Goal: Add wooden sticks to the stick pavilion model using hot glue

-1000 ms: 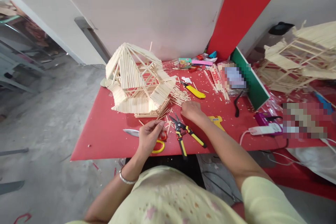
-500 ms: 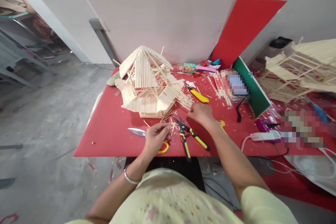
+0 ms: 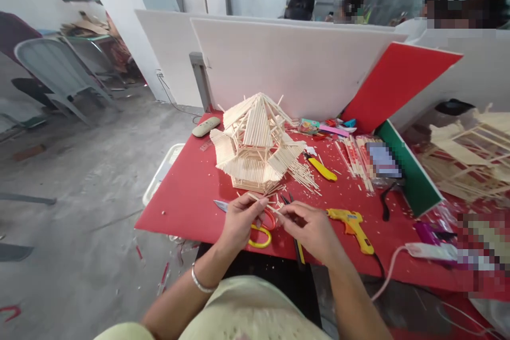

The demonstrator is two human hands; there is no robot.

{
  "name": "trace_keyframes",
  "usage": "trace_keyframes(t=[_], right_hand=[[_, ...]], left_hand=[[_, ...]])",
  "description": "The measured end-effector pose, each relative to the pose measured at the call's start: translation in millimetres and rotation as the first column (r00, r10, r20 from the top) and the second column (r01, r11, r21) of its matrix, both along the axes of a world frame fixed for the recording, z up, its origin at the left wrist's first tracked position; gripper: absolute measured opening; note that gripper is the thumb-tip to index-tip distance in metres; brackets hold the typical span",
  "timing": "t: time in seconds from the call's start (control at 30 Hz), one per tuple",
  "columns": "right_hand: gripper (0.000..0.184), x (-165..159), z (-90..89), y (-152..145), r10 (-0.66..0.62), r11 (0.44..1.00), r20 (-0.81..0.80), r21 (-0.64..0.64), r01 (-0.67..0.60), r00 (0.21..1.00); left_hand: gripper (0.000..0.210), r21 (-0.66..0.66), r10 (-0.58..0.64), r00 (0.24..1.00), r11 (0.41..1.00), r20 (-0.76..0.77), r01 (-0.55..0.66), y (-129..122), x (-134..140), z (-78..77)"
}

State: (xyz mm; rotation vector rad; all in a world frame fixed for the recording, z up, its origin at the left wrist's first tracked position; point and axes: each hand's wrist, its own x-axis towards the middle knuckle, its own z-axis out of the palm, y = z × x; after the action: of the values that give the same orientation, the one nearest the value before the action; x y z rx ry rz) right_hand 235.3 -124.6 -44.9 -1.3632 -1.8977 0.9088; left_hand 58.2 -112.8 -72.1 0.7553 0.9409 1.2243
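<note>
Between my two hands runs a thin wooden stick [image 3: 272, 207]. My left hand [image 3: 244, 219] pinches its left end, and the fingertips of my right hand [image 3: 307, 223] close on the other end. Just beyond them stands a pavilion model [image 3: 255, 138] built of wooden sticks, with two tiers of slatted roof. Scissors [image 3: 261, 237] with yellow and red handles lie partly under my left hand. Cutters [image 3: 298, 253] with black and yellow handles are mostly covered by my right hand. A pile of cut sticks [image 3: 305, 176] lies right of the model.
On the red table [image 3: 179, 191] lie yellow-handled pliers [image 3: 322, 169], a yellow glue gun [image 3: 353, 226] with its cord, and bundled sticks [image 3: 356, 162]. A green board [image 3: 412, 170] stands at the right; white panels [image 3: 295, 64] rise behind. Another stick model [image 3: 462, 149] is farther right.
My right hand has come back from the stick pile towards my left hand, and a stick is now held between them. The camera view has tilted up and shifted left.
</note>
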Motion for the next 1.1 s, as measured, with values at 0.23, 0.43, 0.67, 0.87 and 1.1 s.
trace_keyframes(t=[0.23,0.43,0.67,0.87,1.1], right_hand=[[0.02,-12,44.1,28,-0.125,0.982,-0.077,0.135,0.135,0.989],[0.032,-55,61.2,53,-0.136,0.974,-0.386,0.114,0.194,0.912],[0.05,-76,57.1,63,-0.149,0.963,-0.461,0.132,0.234,0.875],[0.031,-70,69.7,73,-0.222,0.891,-0.338,0.31,0.331,0.914],[0.017,-71,62.7,74,-0.219,0.867,-0.158,0.42,0.266,0.963]], left_hand=[[0.025,0.058,0.017,1.0,0.998,0.012,-0.018,4,-36,23.2],[0.025,0.168,0.027,0.997,0.986,-0.076,-0.014,22,-42,39.4],[0.025,0.223,0.126,0.992,0.967,0.007,-0.125,49,-54,58.1],[0.024,0.304,0.177,0.984,0.938,-0.006,-0.167,56,-59,61.5],[0.023,0.274,0.201,0.96,0.929,0.192,-0.249,68,-72,75.5]])
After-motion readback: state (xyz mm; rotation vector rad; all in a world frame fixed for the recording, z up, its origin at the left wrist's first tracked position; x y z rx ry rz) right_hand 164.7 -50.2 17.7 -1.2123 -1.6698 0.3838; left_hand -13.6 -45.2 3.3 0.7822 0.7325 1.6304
